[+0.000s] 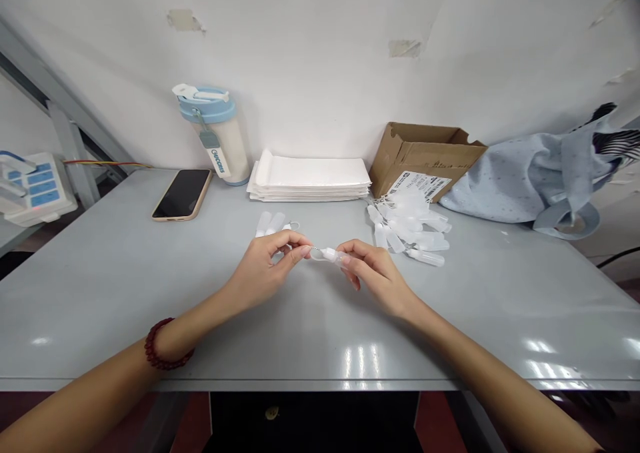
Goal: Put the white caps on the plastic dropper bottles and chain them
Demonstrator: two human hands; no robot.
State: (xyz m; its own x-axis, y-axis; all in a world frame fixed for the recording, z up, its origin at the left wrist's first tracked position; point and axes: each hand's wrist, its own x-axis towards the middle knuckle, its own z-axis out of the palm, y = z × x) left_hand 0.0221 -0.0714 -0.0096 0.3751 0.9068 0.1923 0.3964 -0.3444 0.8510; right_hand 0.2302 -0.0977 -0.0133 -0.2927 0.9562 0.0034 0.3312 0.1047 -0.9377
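My right hand (373,269) is closed around a small translucent squeeze bottle (330,255), held lying sideways just above the table. Its white neck points left, with a thin metal tip and a looped plastic strap. At that tip end my left hand (273,263) has thumb and forefinger pinched together; the fingertips hide what exactly they grip. Behind the left hand lie a few similar bottles (270,222), partly covered by it. A loose heap of such bottles (413,226) rests to the right, beyond my right hand.
White padded envelopes (310,178) are stacked against the wall. Left of them stand a blue-lidded tumbler (220,136) and a phone (183,195). An open cardboard box (425,159) and a light blue fabric bag (515,176) occupy the back right of the grey table (200,266).
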